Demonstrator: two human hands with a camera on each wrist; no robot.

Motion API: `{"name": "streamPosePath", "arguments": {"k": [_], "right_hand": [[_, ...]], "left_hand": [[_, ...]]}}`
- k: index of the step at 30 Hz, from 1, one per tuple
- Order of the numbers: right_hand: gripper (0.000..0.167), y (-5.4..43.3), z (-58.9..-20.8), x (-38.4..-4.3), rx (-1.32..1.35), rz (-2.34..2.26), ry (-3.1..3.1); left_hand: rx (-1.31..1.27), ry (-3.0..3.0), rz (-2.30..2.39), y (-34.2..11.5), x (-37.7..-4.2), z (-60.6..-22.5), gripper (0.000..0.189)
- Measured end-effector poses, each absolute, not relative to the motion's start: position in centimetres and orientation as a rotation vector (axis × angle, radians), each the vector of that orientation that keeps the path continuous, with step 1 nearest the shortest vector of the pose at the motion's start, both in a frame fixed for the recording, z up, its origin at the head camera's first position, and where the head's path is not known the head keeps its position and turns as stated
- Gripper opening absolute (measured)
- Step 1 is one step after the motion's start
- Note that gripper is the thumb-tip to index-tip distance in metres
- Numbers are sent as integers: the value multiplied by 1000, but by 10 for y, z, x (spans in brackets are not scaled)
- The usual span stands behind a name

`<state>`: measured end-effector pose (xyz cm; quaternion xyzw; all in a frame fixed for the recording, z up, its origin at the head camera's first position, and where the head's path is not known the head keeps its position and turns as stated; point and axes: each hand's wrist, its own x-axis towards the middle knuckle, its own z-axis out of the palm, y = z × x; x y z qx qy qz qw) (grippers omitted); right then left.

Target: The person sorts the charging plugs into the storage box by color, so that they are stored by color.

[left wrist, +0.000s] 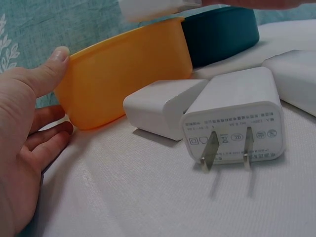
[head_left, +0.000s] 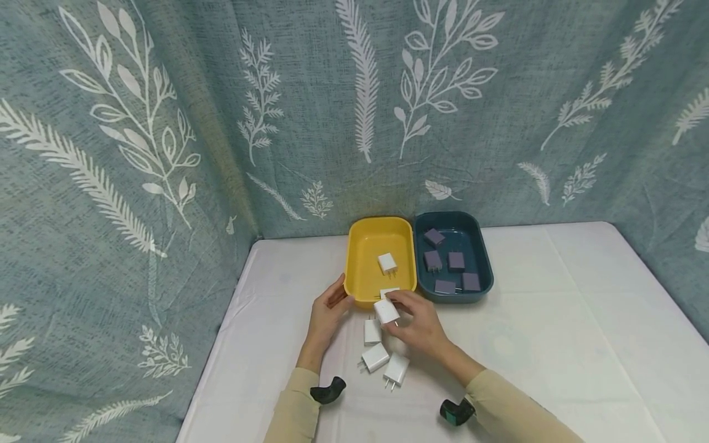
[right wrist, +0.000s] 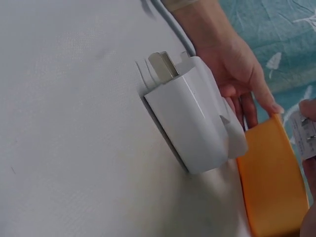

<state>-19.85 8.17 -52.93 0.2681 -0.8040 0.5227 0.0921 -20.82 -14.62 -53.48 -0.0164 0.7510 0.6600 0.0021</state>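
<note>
My left hand (head_left: 325, 320) holds the near left corner of a yellow bin (head_left: 354, 261), its thumb at the rim and its fingers curled against the outside wall. My right hand (head_left: 425, 327) pinches a white charger plug (head_left: 386, 311) just above the bin's near edge. Inside the bin lies a white charger plug (head_left: 387, 263), and another shows partly behind the held one. Between my hands, on the table, are three more white ones: a charger plug (head_left: 372, 331) close to the bin, a middle charger plug (left wrist: 232, 113) with prongs facing the left wrist camera, and a charger plug (right wrist: 182, 123) nearest me.
A dark blue bin (head_left: 487, 280) stands against the yellow bin's right side, with several purple charger plugs (head_left: 456, 261) in it. A white cloth (head_left: 554, 344) covers the table. Behind it hangs a leaf-patterned blue-green curtain (head_left: 310, 111).
</note>
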Motion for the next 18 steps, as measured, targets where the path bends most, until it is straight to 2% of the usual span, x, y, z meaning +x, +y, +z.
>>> {"name": "streamPosePath", "arguments": {"k": [18], "right_hand": [[51, 70, -516, -218, 628, 1625, -2405]], "left_hand": [[-30, 2376, 2073, -151, -210, -539, 59]]}}
